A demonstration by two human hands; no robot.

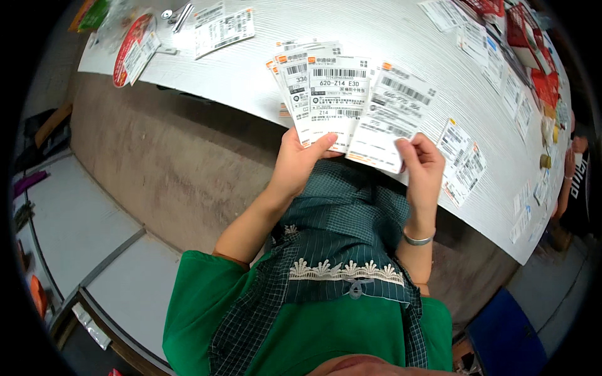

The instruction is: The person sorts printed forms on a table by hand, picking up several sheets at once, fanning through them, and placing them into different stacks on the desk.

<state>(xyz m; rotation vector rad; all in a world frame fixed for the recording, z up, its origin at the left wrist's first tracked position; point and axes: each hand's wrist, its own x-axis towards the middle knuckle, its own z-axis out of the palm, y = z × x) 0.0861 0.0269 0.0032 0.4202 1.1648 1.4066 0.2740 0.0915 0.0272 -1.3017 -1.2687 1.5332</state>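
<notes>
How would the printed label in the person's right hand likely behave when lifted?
The label looks sheet-thin, so it is probably light. Pinched near one lower corner by the right hand, it appears nearly flat, suggesting mild stiffness.

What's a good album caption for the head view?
Left hand holding fanned labels, right hand another label, at a white table.

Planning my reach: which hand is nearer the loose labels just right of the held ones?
Right. The right hand is just left of the loose labels; the left hand is farther left.
</notes>
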